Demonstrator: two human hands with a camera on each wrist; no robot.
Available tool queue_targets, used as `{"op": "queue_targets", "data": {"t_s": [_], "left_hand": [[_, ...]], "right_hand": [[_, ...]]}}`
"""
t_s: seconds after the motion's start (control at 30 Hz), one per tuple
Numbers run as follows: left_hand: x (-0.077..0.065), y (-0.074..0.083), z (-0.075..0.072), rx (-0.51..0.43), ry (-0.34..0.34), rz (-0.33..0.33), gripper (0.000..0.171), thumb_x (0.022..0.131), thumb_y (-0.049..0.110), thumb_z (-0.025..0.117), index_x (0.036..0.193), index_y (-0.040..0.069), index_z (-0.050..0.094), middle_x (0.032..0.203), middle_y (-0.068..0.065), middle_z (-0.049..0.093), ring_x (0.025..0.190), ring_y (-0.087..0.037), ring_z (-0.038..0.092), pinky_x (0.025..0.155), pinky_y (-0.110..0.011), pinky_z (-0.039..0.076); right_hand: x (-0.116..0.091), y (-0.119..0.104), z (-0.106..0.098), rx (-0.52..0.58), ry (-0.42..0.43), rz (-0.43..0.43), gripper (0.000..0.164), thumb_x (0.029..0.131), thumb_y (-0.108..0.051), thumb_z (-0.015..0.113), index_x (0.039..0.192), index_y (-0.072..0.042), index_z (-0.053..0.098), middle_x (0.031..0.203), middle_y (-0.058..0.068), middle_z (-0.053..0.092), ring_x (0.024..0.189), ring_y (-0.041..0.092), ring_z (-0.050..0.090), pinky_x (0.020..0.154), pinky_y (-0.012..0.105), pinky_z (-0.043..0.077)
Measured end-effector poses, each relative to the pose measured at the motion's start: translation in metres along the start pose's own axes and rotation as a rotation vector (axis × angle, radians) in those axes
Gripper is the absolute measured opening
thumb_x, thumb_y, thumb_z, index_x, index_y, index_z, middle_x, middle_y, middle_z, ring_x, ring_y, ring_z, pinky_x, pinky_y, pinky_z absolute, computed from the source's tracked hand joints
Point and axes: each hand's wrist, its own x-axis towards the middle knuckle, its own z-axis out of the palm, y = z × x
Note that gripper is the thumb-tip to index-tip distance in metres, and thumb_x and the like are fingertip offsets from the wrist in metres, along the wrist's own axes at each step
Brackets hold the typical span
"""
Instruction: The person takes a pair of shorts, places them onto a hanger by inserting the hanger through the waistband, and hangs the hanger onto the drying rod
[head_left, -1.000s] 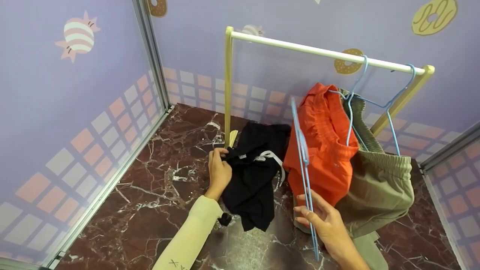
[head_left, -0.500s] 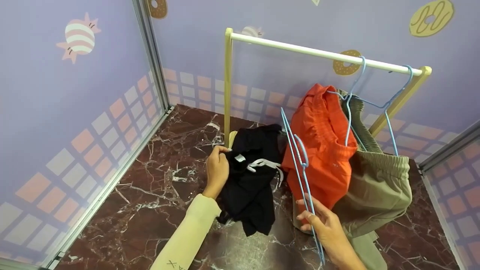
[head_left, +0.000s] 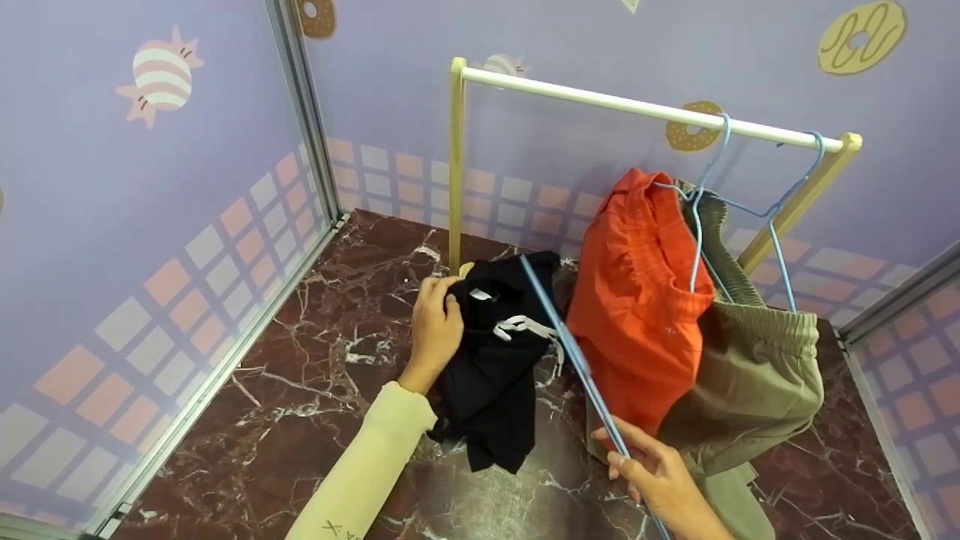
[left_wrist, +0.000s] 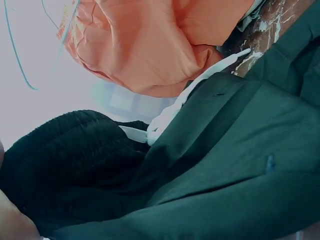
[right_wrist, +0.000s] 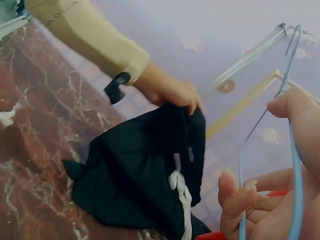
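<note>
My left hand [head_left: 439, 330] grips the waistband of black shorts [head_left: 491, 397] at its left side. The shorts hang above the marble floor, with a white drawstring [head_left: 525, 326] at the front. My right hand [head_left: 660, 480] holds a light blue hanger [head_left: 579, 361] between thumb and fingers. The hanger appears nearly edge-on in the head view, its far end over the shorts' waist. From the right wrist view, the black shorts [right_wrist: 135, 170] dangle from the left hand [right_wrist: 172, 95]. Only a bit of the left hand [left_wrist: 15, 220] shows in the left wrist view.
A clothes rack with a white rail [head_left: 570, 94] and wooden posts stands by the purple wall. Orange shorts [head_left: 637, 300] and olive trousers [head_left: 765, 375] hang from blue hangers at its right end. A wall panel [head_left: 150, 225] borders the left of the marble floor [head_left: 300, 420].
The blue hanger has swung left and turned edge-on, its far end now over the black shorts' waist. My left hand has shifted only slightly, keeping its grip on the shorts.
</note>
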Motion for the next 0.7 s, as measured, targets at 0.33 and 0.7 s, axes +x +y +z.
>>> {"op": "queue_targets", "data": {"t_s": [0.33,0.7], "left_hand": [[0.008,0.014,-0.005,-0.008,0.028,0.105,0.025,0.085,-0.002,0.051,0.103,0.009,0.066,0.1,-0.007,0.055,0.096,-0.02,0.056,0.085,-0.034,0.043],[0.006,0.024,-0.005,0.019,-0.059,0.235,0.023,0.083,0.001,0.056,0.098,0.014,0.067,0.101,-0.003,0.056,0.103,-0.018,0.05,0.092,-0.032,0.038]], "right_hand": [[-0.004,0.009,0.003,-0.012,-0.07,0.058,0.052,0.089,-0.004,0.055,0.134,0.011,0.034,0.116,-0.008,0.06,0.105,0.002,0.057,0.076,0.02,0.05],[-0.001,0.012,0.005,-0.097,-0.128,-0.057,0.049,0.085,-0.004,0.06,0.129,0.007,0.044,0.113,0.023,0.056,0.102,0.006,0.059,0.079,0.02,0.05]]}}
